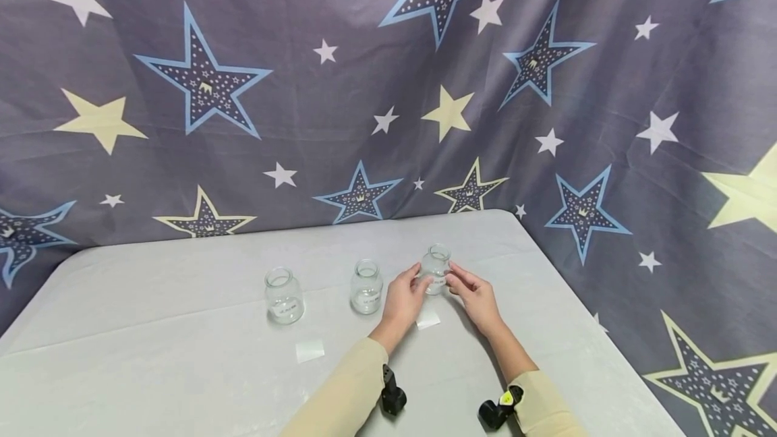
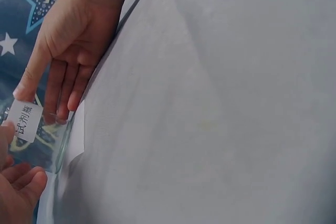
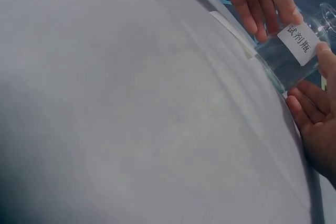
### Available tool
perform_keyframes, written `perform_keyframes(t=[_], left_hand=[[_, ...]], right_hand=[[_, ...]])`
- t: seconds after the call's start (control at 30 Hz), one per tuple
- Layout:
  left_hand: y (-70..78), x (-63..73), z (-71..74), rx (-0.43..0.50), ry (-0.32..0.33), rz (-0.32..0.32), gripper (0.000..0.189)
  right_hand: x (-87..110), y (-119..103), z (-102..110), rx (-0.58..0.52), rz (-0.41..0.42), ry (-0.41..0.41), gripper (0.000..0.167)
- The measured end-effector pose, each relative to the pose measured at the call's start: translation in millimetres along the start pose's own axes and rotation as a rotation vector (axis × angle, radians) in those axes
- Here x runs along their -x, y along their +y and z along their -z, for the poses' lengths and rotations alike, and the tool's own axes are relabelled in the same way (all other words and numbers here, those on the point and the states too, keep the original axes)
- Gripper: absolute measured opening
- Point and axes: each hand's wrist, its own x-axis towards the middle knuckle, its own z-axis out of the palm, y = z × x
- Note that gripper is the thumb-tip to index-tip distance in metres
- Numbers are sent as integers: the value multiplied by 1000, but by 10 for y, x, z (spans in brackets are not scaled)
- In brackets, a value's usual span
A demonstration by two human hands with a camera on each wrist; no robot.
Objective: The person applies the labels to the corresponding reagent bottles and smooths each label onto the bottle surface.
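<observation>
A small clear glass jar (image 1: 435,274) with a short neck and open mouth stands upright towards the table's far right. My left hand (image 1: 403,299) and right hand (image 1: 479,299) hold it from either side. Both thumbs press the ends of a white label (image 3: 298,43) with printed characters on the jar's front, while the other fingers reach round its sides. In the left wrist view the right hand (image 2: 84,30) is above the jar and the left hand (image 2: 18,195) below. A white paper slip (image 1: 427,319) lies on the table just in front of this jar.
Two similar labelled glass jars stand further left, one in the middle (image 1: 367,287) and one beyond it (image 1: 284,297). Another white slip (image 1: 310,351) lies before them on the pale tablecloth (image 1: 152,356). A star-patterned curtain (image 1: 291,100) borders the table behind and at right.
</observation>
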Motion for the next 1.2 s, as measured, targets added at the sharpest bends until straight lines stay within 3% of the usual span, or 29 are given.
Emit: perform_keyframes(t=[0.23, 0.47, 0.63, 0.8, 1.2], left_hand=[[-18, 15, 5, -6, -4, 30, 40], [-49, 14, -40, 18, -25, 68, 46], [-41, 1, -60, 4, 3, 71, 42], [-43, -11, -58, 10, 19, 85, 38], [-71, -7, -55, 20, 29, 81, 33]], right_hand=[[3, -10, 10, 45, 5, -20, 41], [14, 36, 20, 14, 115, -27, 47], [24, -11, -4, 67, 38, -54, 55], [15, -34, -5, 130, 3, -62, 48], [-14, -18, 6, 124, -68, -32, 37]])
